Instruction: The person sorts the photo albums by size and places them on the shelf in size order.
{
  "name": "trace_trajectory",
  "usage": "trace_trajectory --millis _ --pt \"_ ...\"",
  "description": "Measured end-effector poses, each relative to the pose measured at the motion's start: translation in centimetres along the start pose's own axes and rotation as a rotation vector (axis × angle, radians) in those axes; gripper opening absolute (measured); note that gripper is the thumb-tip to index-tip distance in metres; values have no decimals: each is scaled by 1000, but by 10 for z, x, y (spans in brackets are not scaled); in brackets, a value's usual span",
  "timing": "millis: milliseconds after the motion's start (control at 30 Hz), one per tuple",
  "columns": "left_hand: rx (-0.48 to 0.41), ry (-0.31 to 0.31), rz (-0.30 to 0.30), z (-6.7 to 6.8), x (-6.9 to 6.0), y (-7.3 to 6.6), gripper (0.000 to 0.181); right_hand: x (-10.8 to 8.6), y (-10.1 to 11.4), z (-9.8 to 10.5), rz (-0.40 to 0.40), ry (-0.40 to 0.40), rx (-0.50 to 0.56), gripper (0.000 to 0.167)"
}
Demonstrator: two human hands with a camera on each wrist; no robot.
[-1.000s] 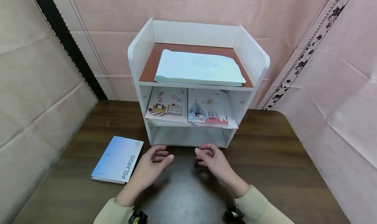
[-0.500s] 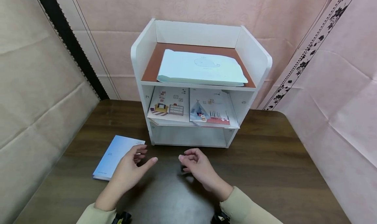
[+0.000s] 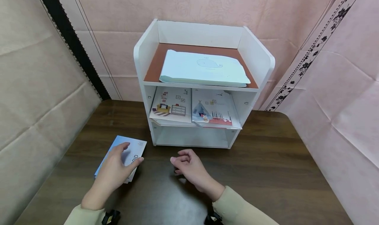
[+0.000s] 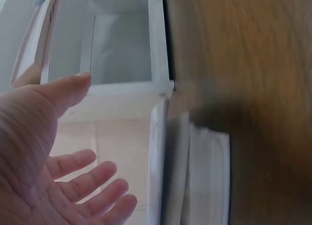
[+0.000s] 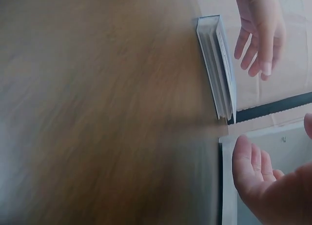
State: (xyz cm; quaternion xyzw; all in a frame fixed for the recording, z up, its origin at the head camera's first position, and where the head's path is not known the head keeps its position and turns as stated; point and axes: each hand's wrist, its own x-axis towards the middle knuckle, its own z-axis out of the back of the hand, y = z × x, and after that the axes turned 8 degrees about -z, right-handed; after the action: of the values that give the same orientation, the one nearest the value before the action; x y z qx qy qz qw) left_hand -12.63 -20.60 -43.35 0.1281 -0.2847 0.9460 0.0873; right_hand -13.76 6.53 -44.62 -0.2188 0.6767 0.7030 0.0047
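A blue-and-white book (image 3: 135,148) lies on the table left of the shelf unit. Above it hovers my left hand (image 3: 111,172), hiding much of the cover; a gap between hand and book shows in the right wrist view, where the book's page edges (image 5: 214,64) face the camera. The fingers are spread and relaxed, with nothing in them, as the left wrist view shows of the left hand (image 4: 63,176). My right hand (image 3: 193,172) hangs over the table in front of the shelf unit, fingers loosely curled and holding nothing.
The white shelf unit (image 3: 192,137) stands at the back of the wooden table (image 3: 266,172). A pale notebook with a whale drawing (image 3: 204,68) lies on its brown top. Illustrated booklets (image 3: 211,108) fill the middle shelf. Pink cloth (image 3: 207,4) hangs behind.
My left hand has moved left, from in front of the shelf unit to above the book. My right hand has also shifted left. The book stays in place.
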Motion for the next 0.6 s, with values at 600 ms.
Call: trace_trajectory --millis 600 --pt "96 11 104 -1 1 38 103 14 -5 -19 -29 28 -34 66"
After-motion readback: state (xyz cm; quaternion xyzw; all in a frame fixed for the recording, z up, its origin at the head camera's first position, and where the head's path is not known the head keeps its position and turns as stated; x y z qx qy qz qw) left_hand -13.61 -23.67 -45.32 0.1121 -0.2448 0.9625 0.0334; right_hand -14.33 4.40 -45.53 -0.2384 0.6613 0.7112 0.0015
